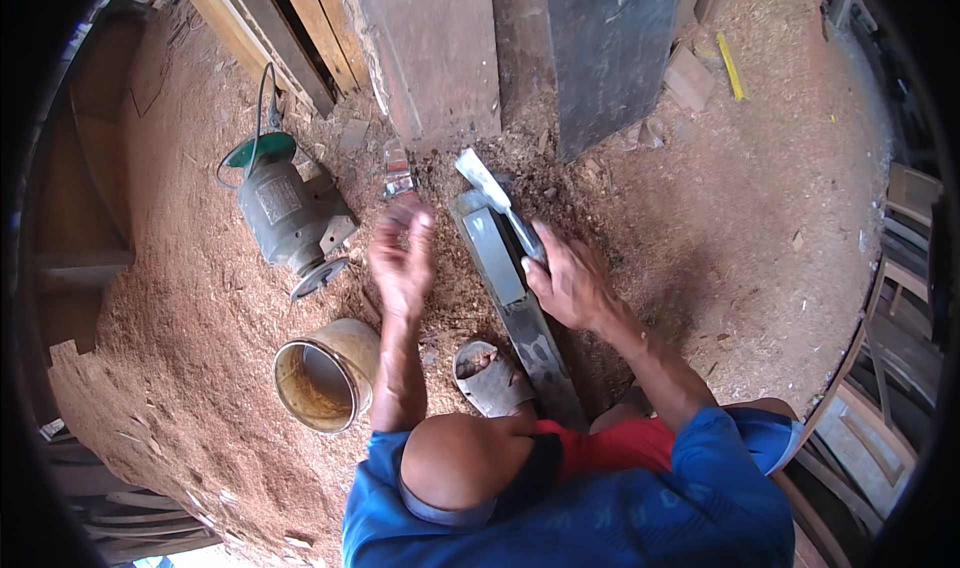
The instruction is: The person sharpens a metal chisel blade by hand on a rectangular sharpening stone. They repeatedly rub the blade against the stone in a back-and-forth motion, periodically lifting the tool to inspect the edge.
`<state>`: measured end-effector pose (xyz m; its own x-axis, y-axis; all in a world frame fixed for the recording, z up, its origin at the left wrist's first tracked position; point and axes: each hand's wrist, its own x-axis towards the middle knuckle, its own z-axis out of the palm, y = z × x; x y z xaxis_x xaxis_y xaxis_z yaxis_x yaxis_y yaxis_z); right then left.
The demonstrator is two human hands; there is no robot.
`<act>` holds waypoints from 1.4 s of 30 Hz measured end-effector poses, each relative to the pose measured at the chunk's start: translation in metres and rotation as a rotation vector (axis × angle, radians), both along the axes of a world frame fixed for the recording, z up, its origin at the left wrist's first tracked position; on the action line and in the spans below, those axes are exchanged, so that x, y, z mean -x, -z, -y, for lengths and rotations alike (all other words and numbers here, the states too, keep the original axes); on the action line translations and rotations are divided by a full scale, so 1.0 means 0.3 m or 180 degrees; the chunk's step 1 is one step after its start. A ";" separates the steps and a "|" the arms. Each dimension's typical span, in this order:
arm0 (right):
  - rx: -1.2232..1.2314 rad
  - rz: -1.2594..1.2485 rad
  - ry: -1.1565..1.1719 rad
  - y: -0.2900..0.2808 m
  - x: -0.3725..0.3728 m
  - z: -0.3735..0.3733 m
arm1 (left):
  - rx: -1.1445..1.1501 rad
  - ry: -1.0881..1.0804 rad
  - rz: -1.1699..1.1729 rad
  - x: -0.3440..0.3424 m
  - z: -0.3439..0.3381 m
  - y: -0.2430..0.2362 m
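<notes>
the person crouches low over a floor (pixel 760 218) deep in sawdust, so both hands work close to the ground. the right hand (pixel 572 286) is clenched round the lower end of a flat metal blade (pixel 492 190), whose pale tip points up and away toward the boards. the blade lies slantwise over a grey block (pixel 492 253), and that block sits on a long dark plank (pixel 535 343) running back toward the knees; my guess is the block gives a firm, raised face to bear the blade against, and the plank keeps it out of the loose dust. a sandalled foot (pixel 492 376) rests just beside the plank's left edge, perhaps to steady it, though i cannot tell whether it touches.

the left hand (pixel 403 258) hovers above the sawdust to the left of the block, fingers loosely curled and grasping nothing i can make out; it is blurred. a small shiny thing lies on the floor just beyond it, too small to name.

further left, a grey motor (pixel 290 218) with a green end cap lies on its side, its cord looping upward. a rusty tin (pixel 325 373) lies tipped near the left elbow, its mouth open. heavy boards (pixel 430 48) lean at the top.
</notes>
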<state>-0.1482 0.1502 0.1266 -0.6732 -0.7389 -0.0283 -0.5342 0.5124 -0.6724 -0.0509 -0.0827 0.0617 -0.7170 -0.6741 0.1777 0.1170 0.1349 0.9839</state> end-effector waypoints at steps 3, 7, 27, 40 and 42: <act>-0.0107 -0.0125 0.0081 0.120 -0.080 -0.068 | -0.1427 0.0659 0.0811 -0.072 -0.187 0.066; -0.0190 -0.0103 0.0111 0.193 -0.149 -0.085 | -0.2076 0.0791 0.0876 -0.080 -0.236 0.107; -0.0805 0.0881 -0.0604 0.275 -0.118 -0.154 | -0.2565 0.0712 0.1099 -0.121 -0.182 0.262; -0.1041 0.1183 -0.0229 0.277 -0.024 -0.018 | 0.1110 0.0665 0.1536 -0.049 -0.126 0.195; -0.0841 0.0912 -0.0125 0.367 0.003 0.001 | 0.2759 0.0893 0.1396 0.007 -0.186 0.179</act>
<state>-0.1491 0.1498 0.0165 -0.5819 -0.7060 -0.4036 -0.3665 0.6707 -0.6448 -0.0530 -0.0269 0.0082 -0.9494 -0.2347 0.2089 -0.0941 0.8467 0.5237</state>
